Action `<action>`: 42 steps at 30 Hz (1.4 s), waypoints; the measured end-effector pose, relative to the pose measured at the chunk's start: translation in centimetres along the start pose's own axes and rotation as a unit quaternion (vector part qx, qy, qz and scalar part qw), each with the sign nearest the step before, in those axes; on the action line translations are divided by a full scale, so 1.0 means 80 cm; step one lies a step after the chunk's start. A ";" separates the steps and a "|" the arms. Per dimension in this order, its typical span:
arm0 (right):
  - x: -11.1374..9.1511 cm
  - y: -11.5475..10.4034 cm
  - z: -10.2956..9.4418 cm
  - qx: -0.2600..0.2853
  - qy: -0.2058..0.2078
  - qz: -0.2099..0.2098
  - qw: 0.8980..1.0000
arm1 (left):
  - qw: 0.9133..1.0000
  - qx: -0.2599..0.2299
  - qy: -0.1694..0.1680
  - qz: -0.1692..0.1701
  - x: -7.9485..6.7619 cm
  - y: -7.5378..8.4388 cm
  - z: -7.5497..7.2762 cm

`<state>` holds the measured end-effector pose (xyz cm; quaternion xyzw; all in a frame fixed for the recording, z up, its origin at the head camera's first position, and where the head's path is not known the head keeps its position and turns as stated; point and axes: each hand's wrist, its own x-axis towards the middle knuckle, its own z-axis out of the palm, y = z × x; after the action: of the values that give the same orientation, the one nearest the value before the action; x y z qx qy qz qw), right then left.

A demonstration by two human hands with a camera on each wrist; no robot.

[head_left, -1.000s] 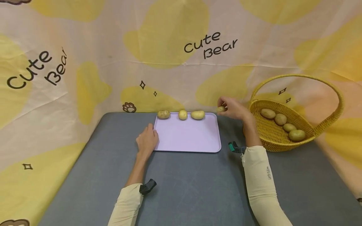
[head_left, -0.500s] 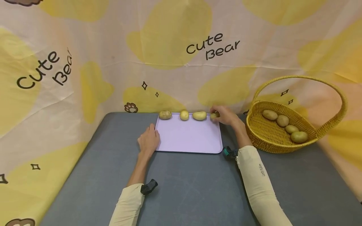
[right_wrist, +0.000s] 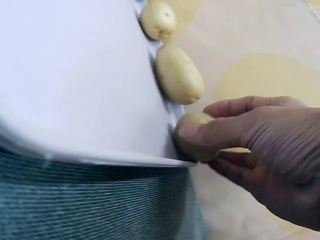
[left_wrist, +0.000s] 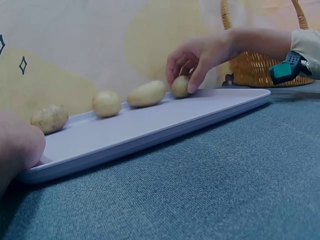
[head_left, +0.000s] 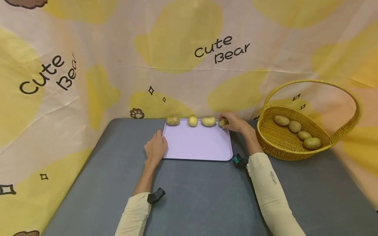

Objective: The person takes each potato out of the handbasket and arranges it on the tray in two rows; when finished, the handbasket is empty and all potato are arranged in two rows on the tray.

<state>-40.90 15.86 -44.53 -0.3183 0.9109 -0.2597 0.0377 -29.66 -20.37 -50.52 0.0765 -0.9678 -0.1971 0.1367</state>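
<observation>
At the far right corner of the lilac tray [head_left: 197, 144], my right hand [head_left: 234, 123] pinches a small potato [right_wrist: 196, 136] between thumb and fingers. That potato sits against the tray's back edge. Left of it, along the same edge, lie an oval potato [head_left: 208, 121], a round potato [head_left: 193, 121] and a brownish potato [head_left: 173, 121], spaced apart. My left hand [head_left: 155, 146] holds the tray's left edge, its thumb side over the rim; in the left wrist view only part of this hand [left_wrist: 17, 147] shows, and its other fingers are hidden.
A yellow woven basket [head_left: 280, 152] with a tall handle stands right of the tray, holding several potatoes [head_left: 312, 143]. A patterned cloth wall [head_left: 177, 82] rises directly behind the tray. The dark grey table [head_left: 200, 196] extends in front.
My right hand has carried the small potato leftward and down onto the tray's far right corner. The left hand stays at the tray's left edge. The head view has shifted slightly.
</observation>
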 end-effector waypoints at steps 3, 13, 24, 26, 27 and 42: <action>0.000 -0.006 -0.009 0.003 -0.019 0.010 1.000 | 1.000 -0.003 0.004 -0.006 -0.002 -0.002 0.002; -0.038 -0.029 -0.056 -0.049 -0.008 0.046 0.998 | 1.000 -0.009 0.002 -0.009 -0.005 -0.002 0.008; -0.121 -0.037 -0.142 -0.062 0.132 0.083 0.986 | 1.000 -0.017 -0.005 -0.021 -0.004 -0.005 0.004; -0.136 -0.027 -0.159 -0.072 0.124 0.107 0.984 | 1.000 -0.018 -0.009 -0.021 -0.004 -0.005 0.004; -0.141 -0.021 -0.168 -0.078 0.113 0.118 0.983 | 1.000 -0.018 -0.009 -0.021 -0.004 -0.004 0.004; -0.157 0.104 -0.198 -0.102 -0.071 0.186 0.975 | 1.000 -0.027 -0.007 -0.009 -0.002 -0.002 0.001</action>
<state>-39.29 36.04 -36.23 -0.1628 0.9708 -0.1309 0.1178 -29.49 -20.46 -50.68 0.0799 -0.9623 -0.2250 0.1306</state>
